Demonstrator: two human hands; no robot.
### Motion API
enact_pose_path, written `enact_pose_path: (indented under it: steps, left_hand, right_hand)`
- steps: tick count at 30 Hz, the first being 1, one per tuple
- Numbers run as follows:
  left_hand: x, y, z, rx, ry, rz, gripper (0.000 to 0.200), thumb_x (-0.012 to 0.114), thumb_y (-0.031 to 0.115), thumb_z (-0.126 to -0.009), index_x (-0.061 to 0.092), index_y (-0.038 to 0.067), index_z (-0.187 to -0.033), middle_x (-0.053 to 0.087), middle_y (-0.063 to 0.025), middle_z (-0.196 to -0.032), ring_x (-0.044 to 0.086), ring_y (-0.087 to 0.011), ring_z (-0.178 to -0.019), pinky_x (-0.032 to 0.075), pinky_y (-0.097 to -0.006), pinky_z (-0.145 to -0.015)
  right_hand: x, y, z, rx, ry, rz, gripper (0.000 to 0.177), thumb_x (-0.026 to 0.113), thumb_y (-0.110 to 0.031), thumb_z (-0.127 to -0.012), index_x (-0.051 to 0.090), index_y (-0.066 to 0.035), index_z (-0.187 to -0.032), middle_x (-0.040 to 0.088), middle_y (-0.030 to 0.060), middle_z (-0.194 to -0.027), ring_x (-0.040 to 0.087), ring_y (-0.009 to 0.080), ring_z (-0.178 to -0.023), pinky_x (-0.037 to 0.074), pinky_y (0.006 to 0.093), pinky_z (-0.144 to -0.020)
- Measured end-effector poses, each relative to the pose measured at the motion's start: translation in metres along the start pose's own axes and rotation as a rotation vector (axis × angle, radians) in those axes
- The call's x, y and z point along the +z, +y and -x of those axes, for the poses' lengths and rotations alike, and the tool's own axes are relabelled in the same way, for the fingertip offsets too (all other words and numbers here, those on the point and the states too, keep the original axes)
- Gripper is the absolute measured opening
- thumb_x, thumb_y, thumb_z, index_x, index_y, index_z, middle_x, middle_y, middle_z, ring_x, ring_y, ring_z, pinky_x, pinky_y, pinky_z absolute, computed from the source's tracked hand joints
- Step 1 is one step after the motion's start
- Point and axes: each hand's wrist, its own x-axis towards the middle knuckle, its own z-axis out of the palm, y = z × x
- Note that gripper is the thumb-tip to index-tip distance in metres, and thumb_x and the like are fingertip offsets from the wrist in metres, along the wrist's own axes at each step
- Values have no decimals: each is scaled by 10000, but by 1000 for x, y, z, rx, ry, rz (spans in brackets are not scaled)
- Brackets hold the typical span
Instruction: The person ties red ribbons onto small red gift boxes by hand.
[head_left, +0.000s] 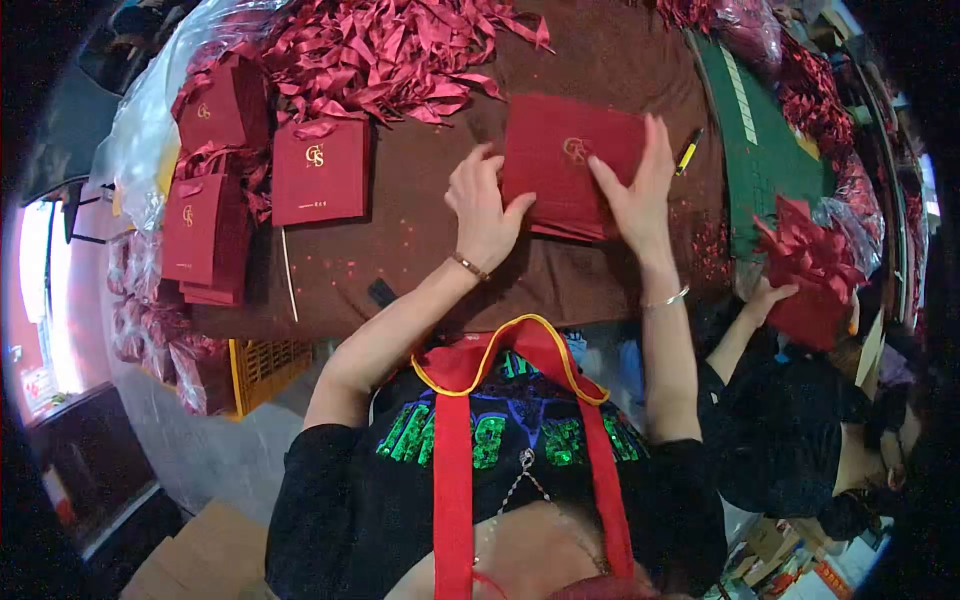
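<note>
A stack of flat dark red paper gift bags (550, 185) with a gold logo lies between my hands over the brown cloth. My left hand (483, 210) is at the stack's left edge, fingers curled and thumb touching the front. On the opposite side, my right hand (640, 195) grips the right edge, its thumb on the top bag near the logo and its fingers along the side. To the left stands a finished-looking red gift bag (320, 175) with a ribbon at its top. The undersides of the stacked bags are hidden.
A heap of red ribbons (400, 60) covers the back of the brown-clothed table (380, 275). More red bags (205, 225) sit at the left. A yellow marker (688, 152) lies right of the stack. At the right, a co-worker's hand (768, 300) holds a ribboned red bag (810, 300).
</note>
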Motion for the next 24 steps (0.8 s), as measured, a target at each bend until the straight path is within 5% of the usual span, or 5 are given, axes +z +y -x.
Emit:
enact_pose_path:
  steps: [6,9,14,17,24]
  left_hand:
    - [-43,20,17,-356,-258,522,290,707,128,-739,494,28,-909,515,-3,-704,457,-51,-618,354,-188,-523]
    - [-67,5,39,-471,-592,886,309,721,144,-730,482,37,-896,478,7,-686,445,-60,-636,370,-213,-547]
    - [-92,-22,35,-311,-966,357,266,584,269,-866,527,27,-768,471,22,-666,432,-57,-651,395,-248,-586]
    - [-88,-37,-27,170,-470,176,242,500,241,-870,582,14,-847,580,-165,-802,561,-334,-751,444,-390,-685]
    - [-17,-95,-137,367,-182,-581,300,530,68,-749,558,138,-1039,538,-114,-1027,565,-296,-867,441,-409,-700]
  right_hand:
    - [-33,-34,-35,-402,-105,181,416,704,-256,-708,586,-93,-1073,485,144,-1180,426,323,-1118,340,412,-930]
    - [-35,-52,-15,-504,-195,59,289,685,-213,-724,630,-80,-975,546,114,-1092,509,301,-987,389,403,-858]
    - [-13,-64,43,-357,-384,-114,215,663,-177,-742,626,-57,-916,582,82,-894,552,258,-818,430,359,-714]
    - [8,-67,77,-298,-564,-235,226,645,-181,-758,612,-50,-940,566,95,-920,536,284,-840,435,373,-761]
    - [19,-79,95,-195,-545,-175,287,652,-189,-746,585,-33,-977,526,117,-948,498,295,-891,423,369,-762]
